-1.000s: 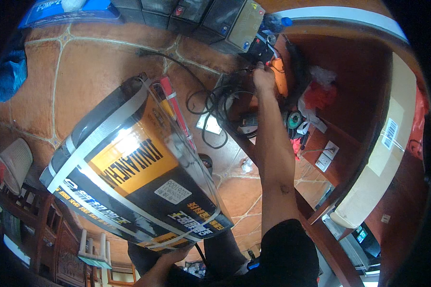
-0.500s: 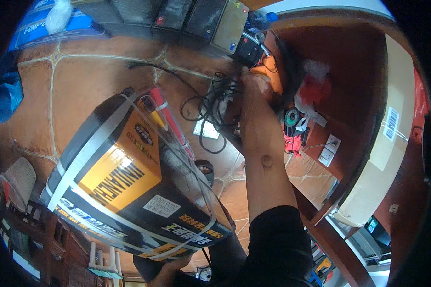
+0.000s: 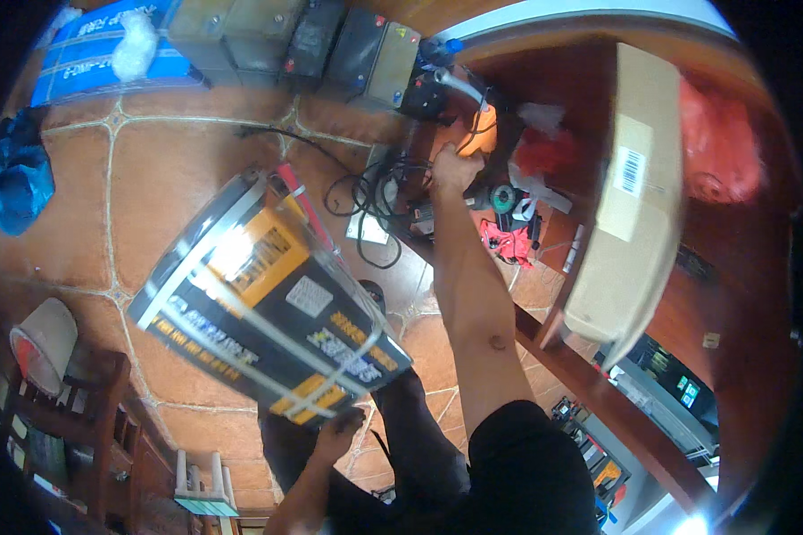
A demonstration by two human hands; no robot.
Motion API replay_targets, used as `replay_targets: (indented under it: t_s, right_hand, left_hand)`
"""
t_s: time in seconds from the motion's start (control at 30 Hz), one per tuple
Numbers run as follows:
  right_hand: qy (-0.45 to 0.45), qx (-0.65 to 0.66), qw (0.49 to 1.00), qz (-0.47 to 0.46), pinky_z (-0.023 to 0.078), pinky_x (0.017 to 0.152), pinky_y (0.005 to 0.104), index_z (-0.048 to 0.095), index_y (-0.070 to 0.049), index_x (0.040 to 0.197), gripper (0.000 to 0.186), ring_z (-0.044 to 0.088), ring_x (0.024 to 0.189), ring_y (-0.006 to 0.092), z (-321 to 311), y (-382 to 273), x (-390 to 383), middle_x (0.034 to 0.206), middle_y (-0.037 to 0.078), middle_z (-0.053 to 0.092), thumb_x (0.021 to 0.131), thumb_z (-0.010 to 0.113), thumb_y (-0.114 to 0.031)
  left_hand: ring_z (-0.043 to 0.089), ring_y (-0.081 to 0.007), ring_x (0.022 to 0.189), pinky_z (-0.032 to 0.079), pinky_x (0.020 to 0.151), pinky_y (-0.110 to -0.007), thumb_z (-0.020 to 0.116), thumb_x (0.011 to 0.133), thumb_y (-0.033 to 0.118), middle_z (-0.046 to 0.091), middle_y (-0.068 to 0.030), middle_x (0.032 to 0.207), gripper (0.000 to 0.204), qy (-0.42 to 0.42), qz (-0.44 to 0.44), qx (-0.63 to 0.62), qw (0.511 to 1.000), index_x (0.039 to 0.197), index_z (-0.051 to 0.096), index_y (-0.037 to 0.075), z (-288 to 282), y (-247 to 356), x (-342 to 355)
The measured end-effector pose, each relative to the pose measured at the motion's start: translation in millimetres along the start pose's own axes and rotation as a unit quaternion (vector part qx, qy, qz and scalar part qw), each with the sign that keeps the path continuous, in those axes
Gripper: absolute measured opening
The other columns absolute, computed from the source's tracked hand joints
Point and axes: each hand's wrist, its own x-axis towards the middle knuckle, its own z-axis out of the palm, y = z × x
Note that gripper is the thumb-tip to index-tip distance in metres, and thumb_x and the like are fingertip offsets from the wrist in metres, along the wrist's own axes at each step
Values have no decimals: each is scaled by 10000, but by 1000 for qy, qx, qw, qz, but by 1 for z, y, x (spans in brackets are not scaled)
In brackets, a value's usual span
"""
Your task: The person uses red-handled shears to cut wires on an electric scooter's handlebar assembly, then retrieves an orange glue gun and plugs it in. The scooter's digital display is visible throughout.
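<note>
A black box [image 3: 281, 325] with orange-yellow panels, bound with pale straps, sits tilted at the left of centre. My left hand [image 3: 337, 437] grips its near lower edge with bent fingers; the fingertips are partly hidden. A red and clear strip [image 3: 303, 205] runs along the box's far side. My right arm reaches forward, and my right hand [image 3: 458, 169] is closed beside an orange object [image 3: 481, 132] with a grey curved tube. What lies inside those fingers is hidden. A tangle of black cable [image 3: 376, 201] lies left of that hand.
Several batteries [image 3: 352, 53] stand in a row at the back, beside a blue box [image 3: 103, 45]. A long cardboard box [image 3: 629, 196] is at the right. A green-centred spool [image 3: 503, 198] and red scraps [image 3: 507, 241] lie near my right forearm. Wooden chair [image 3: 80, 419], lower left.
The view has shifted, so the batteries and cardboard box appear further left. The black box appears smaller and further right against the floor. My right hand now shows as a closed fist.
</note>
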Motion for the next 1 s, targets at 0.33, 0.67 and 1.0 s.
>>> replay_targets:
  t_s: [0.33, 0.67, 1.0]
  right_hand:
    - [-186, 167, 925, -285, 480, 779, 326, 339, 10, 1346, 582, 547, 865, 180, -276, -127, -217, 1037, 102, 533, 859, 630, -121]
    - [-442, 194, 819, -309, 402, 560, 270, 547, -27, 938, 186, 519, 646, 118, -629, -137, -368, 755, 24, 545, 824, 627, -150]
    - [-133, 425, 877, -182, 403, 601, 255, 371, 49, 1305, 557, 477, 659, 110, -892, 151, -377, 790, 22, 511, 866, 620, -185]
  left_hand:
    - [591, -189, 1052, 446, 939, -336, 550, 955, 230, 653, -109, 1097, 269, -148, -46, 163, 974, 1088, 637, 13, -15, 105, -174]
    - [561, -193, 981, 474, 828, -350, 613, 879, 317, 566, -88, 1205, 575, -242, 96, -278, 925, 1366, 420, 79, 136, 241, -284]
    - [613, -234, 921, 491, 810, -358, 605, 898, 294, 654, -142, 1021, 373, -437, 134, 488, 744, 1143, 618, 14, 352, 41, -321]
